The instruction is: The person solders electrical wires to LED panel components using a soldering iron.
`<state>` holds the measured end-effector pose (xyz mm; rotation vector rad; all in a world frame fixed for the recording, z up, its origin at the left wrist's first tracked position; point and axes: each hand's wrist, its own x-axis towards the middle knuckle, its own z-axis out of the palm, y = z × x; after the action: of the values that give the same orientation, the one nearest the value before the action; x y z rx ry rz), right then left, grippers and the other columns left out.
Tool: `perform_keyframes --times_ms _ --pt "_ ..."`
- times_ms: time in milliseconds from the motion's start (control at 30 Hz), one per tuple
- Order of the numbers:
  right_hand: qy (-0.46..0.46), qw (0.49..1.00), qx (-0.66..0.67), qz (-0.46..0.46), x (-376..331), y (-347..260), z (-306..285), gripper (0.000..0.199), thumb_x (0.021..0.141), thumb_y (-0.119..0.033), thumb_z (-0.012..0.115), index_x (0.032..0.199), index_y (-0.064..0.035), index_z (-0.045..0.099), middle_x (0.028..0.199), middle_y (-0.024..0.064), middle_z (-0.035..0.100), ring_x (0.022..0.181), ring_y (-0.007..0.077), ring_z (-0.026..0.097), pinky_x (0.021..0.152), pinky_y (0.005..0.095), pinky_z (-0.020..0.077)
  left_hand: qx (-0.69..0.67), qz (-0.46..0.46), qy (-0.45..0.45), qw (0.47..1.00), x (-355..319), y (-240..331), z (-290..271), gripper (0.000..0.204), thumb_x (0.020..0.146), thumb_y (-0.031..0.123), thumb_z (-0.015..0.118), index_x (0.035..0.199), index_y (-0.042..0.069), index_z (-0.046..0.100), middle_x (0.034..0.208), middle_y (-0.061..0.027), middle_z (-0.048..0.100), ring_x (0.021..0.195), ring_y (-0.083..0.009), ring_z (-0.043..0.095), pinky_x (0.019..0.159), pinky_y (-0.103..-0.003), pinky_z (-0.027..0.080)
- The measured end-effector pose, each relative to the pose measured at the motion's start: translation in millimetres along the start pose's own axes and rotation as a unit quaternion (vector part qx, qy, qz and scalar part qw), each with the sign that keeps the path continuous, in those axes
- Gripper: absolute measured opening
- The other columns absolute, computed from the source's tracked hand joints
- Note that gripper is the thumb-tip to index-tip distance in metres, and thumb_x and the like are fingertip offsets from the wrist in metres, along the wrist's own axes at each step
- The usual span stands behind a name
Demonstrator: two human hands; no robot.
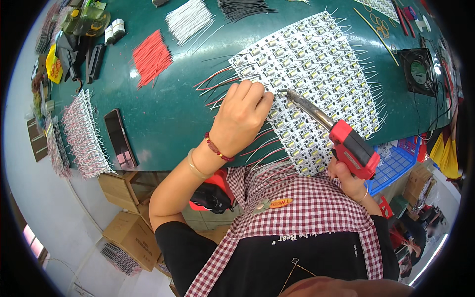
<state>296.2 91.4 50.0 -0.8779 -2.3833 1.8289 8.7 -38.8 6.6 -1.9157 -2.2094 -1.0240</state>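
My right hand [349, 182] is wrapped around the red and black handle of a soldering iron [352, 148]. Its metal tip reaches the white circuit board panel [316, 64], close to the fingers of my left hand [242, 114]. Those fingers are curled and pressed together over the panel's left edge, and what they pinch is hidden beneath them. The panel carries rows of small yellowish parts, with thin white wires sticking out along its right side. Red, black and white wires [217, 79] trail from its left edge on both sides of my left hand.
On the green table [183, 119] lie bundles of red wires [151, 58], white wires [189, 21] and black wires [245, 9]. A phone [120, 138] and a wired board stack [85, 133] are at left. A black fan [419, 72] stands right, above a blue basket [396, 166].
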Motion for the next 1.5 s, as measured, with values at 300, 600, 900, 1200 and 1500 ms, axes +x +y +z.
perform_keyframes --times_ms 300,600,900,1200,1500 --pt "0.055 0.988 0.143 0.033 0.9 -13.1 3.4 0.061 0.094 -0.041 0.064 0.132 0.0028 0.046 0.065 0.0069 0.055 0.053 0.0139 0.051 0.054 0.0289 0.0450 0.079 0.040 -0.015 0.996 -0.9 -1.1 0.4 0.021 0.074 0.004 0.064 0.095 0.004 0.067 0.082 -0.0052 0.051 0.076 -0.0220 0.052 0.070 -0.035 0.041" --pt "0.046 0.983 0.174 0.025 -6.0 -6.9 3.6 0.057 0.095 -0.040 0.064 0.129 0.0021 0.046 0.065 0.0068 0.054 0.053 0.0139 0.052 0.055 0.0293 0.0462 -0.006 0.015 0.029 0.999 -10.1 12.0 -0.2 0.031 0.070 0.000 0.066 0.100 0.002 0.070 0.078 -0.0043 0.050 0.072 -0.0211 0.051 0.066 -0.034 0.040" --pt "-0.015 0.986 0.148 0.080 -15.9 2.3 -4.5 0.016 0.096 -0.021 0.062 0.094 -0.0050 0.061 0.078 0.0004 0.057 0.072 0.0104 0.054 0.066 0.0272 0.0451 -0.025 -0.003 0.008 1.000 -13.2 13.7 7.7 0.031 0.071 -0.002 0.064 0.101 0.001 0.069 0.080 -0.0051 0.051 0.073 -0.0210 0.050 0.067 -0.033 0.039" --pt "0.010 0.985 0.150 0.087 -21.2 15.7 -2.5 0.018 0.091 -0.018 0.068 0.102 -0.0041 0.063 0.082 0.0020 0.060 0.074 0.0126 0.058 0.066 0.0298 0.0466 -0.020 -0.003 -0.003 1.000 -12.1 16.1 7.5 0.029 0.071 -0.002 0.063 0.100 0.000 0.069 0.080 -0.0055 0.050 0.074 -0.0213 0.050 0.068 -0.034 0.040" --pt "-0.020 0.998 0.024 0.060 -27.7 24.3 -5.7 0.020 0.088 -0.011 0.067 0.106 -0.0031 0.065 0.085 0.0057 0.065 0.074 0.0180 0.063 0.068 0.0317 0.0488 -0.009 -0.005 -0.010 1.000 -11.6 18.3 6.2 0.027 0.072 -0.001 0.063 0.099 0.000 0.068 0.081 -0.0061 0.049 0.075 -0.0221 0.050 0.068 -0.034 0.040"
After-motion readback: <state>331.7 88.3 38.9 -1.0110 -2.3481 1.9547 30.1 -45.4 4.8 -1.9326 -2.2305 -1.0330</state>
